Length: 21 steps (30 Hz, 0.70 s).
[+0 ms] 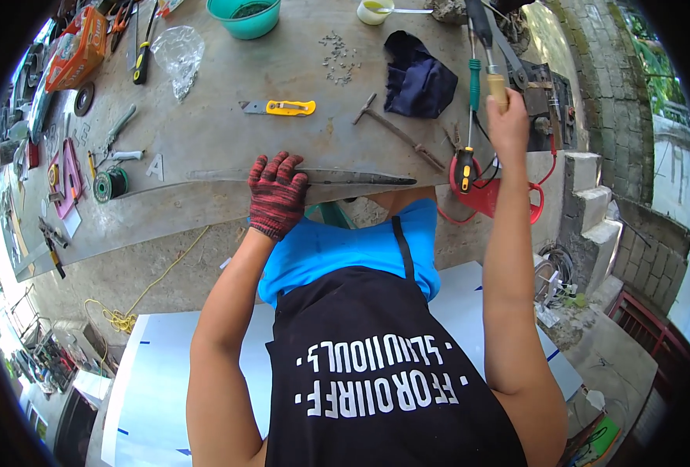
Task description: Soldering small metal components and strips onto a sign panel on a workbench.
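Note:
My left hand (279, 194), in a red and black knitted glove, lies over a long grey strip (345, 178) at the table's near edge. Its fingers bend over the strip, whose right end is dark and tapered. Out to the far right, my bare right hand (508, 121) is closed round the light wooden handle (498, 87) of a tool. A metal collar shows above that handle; the tool's far part merges with dark things, so I cannot tell its kind. Beside it lie a green-handled screwdriver (474, 86) and a black and yellow screwdriver (465, 167).
On the metal-topped table (228, 140) are a yellow utility knife (289, 107), a small hammer (396, 134), dark cloth (419, 78), scattered small metal pieces (339, 58), a teal bowl (245, 23) and a wire spool (111, 184). A red hacksaw (489, 201) sits by the right edge; concrete steps (594, 206) stand beyond.

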Each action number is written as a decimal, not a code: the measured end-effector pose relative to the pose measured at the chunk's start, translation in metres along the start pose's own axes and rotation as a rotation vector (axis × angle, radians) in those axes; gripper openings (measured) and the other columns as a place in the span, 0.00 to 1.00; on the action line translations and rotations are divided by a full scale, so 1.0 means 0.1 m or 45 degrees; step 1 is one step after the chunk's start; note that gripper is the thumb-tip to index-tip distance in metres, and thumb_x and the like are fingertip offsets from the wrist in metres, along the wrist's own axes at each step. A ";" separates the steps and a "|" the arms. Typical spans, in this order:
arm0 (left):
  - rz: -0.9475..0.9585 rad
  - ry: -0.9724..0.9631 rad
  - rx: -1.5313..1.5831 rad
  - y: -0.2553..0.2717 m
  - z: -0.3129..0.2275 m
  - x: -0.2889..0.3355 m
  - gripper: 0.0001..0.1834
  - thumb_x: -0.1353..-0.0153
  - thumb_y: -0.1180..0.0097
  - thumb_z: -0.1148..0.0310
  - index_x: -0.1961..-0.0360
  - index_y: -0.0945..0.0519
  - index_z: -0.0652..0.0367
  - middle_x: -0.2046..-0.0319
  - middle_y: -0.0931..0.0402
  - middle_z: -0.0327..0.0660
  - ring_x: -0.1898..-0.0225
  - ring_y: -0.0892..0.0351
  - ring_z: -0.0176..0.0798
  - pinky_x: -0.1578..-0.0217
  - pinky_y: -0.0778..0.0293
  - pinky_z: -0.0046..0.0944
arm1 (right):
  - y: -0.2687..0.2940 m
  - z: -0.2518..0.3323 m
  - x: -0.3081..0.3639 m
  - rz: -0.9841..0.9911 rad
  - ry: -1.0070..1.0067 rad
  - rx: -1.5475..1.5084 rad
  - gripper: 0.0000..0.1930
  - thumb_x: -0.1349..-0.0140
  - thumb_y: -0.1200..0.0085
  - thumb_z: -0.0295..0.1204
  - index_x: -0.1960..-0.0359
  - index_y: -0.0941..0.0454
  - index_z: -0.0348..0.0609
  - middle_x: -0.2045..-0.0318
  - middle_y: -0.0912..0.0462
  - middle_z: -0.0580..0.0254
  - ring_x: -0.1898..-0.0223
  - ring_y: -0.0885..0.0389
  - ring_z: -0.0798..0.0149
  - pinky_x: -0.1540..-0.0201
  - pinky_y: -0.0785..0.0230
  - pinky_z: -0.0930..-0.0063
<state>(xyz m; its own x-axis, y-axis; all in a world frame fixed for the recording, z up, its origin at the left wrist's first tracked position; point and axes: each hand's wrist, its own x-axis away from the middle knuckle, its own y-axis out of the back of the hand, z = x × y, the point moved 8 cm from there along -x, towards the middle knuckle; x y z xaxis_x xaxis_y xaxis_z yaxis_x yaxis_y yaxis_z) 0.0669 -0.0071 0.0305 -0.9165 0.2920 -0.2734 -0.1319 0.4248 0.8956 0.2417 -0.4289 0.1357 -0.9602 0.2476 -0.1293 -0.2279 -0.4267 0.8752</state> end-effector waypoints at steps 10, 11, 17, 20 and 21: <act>0.012 -0.003 -0.015 0.00 -0.01 -0.03 0.12 0.46 0.33 0.64 0.59 0.16 0.45 0.39 0.19 0.37 0.31 0.27 0.49 0.26 0.43 0.64 | 1.17 1.53 0.66 0.714 0.741 0.230 0.19 0.34 0.33 0.29 0.43 0.17 0.36 0.59 0.15 0.57 0.58 0.16 0.55 0.54 0.24 0.63; 0.011 -0.005 -0.014 0.00 -0.01 -0.03 0.12 0.46 0.33 0.64 0.59 0.16 0.45 0.39 0.19 0.37 0.31 0.27 0.49 0.26 0.43 0.64 | 1.12 1.64 0.75 0.737 0.913 0.396 0.20 0.37 0.32 0.29 0.43 0.16 0.37 0.59 0.15 0.56 0.58 0.16 0.51 0.53 0.24 0.59; -0.002 -0.019 0.004 0.01 -0.03 -0.04 0.13 0.47 0.31 0.64 0.60 0.18 0.46 0.40 0.19 0.38 0.31 0.26 0.50 0.27 0.42 0.65 | 0.89 1.85 0.94 0.826 1.091 0.572 0.21 0.39 0.32 0.30 0.43 0.16 0.43 0.59 0.18 0.58 0.58 0.19 0.51 0.53 0.27 0.56; -0.004 -0.018 -0.002 0.03 -0.02 -0.03 0.13 0.48 0.32 0.63 0.60 0.18 0.46 0.40 0.19 0.38 0.31 0.26 0.50 0.27 0.42 0.65 | 0.77 1.90 1.03 0.856 1.114 0.601 0.20 0.39 0.32 0.31 0.44 0.16 0.44 0.61 0.19 0.59 0.59 0.21 0.53 0.54 0.28 0.57; 0.001 -0.017 -0.012 0.02 -0.02 -0.02 0.13 0.48 0.32 0.63 0.60 0.18 0.46 0.40 0.19 0.38 0.31 0.26 0.50 0.27 0.42 0.64 | 0.74 1.93 1.05 0.858 1.134 0.582 0.19 0.38 0.32 0.32 0.45 0.16 0.44 0.62 0.20 0.59 0.59 0.21 0.53 0.54 0.28 0.56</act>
<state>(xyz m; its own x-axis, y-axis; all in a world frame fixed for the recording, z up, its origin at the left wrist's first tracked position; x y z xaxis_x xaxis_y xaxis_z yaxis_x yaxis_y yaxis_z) 0.0677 -0.0086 0.0334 -0.9116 0.3034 -0.2774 -0.1350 0.4164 0.8991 0.1552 -0.2666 0.2772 -0.6800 -0.6698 0.2981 0.2670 0.1525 0.9516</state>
